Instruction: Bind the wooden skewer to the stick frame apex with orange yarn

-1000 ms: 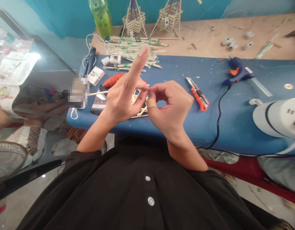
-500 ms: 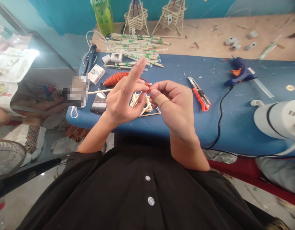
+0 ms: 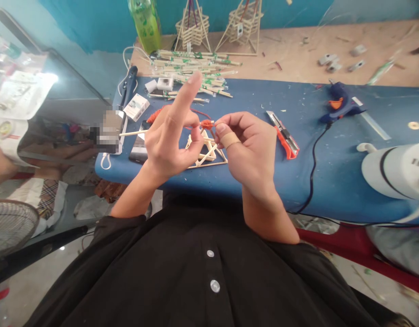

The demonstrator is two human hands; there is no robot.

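Observation:
Between its bent thumb and fingers, my left hand (image 3: pixel 171 136) holds a thin wooden chopstick (image 3: pixel 133 133), its index finger pointing up and away. Orange yarn (image 3: pixel 206 124) is wound around the stick's right end. My right hand (image 3: pixel 250 147), with a tan bandage on the thumb, pinches at that wound end; the fingertips partly hide the yarn there. Below both hands lies a small frame of stacked wooden sticks (image 3: pixel 209 156) on the blue mat. A ball of orange yarn (image 3: pixel 155 114) sits behind my left hand, partly covered by it.
Wrapped chopsticks (image 3: pixel 195 68) lie behind the hands. To the right are a utility knife (image 3: pixel 286 138), a glue gun (image 3: pixel 340 102) with a cord, and a white cylinder (image 3: pixel 386 170). A phone (image 3: pixel 138 147), a small box (image 3: pixel 136 107) and a green bottle (image 3: pixel 146 27) are left.
My left hand has shifted slightly left with the chopstick. The yarn-wound end now shows between the hands, where fingers covered most of it before. My right hand stays nearly in place.

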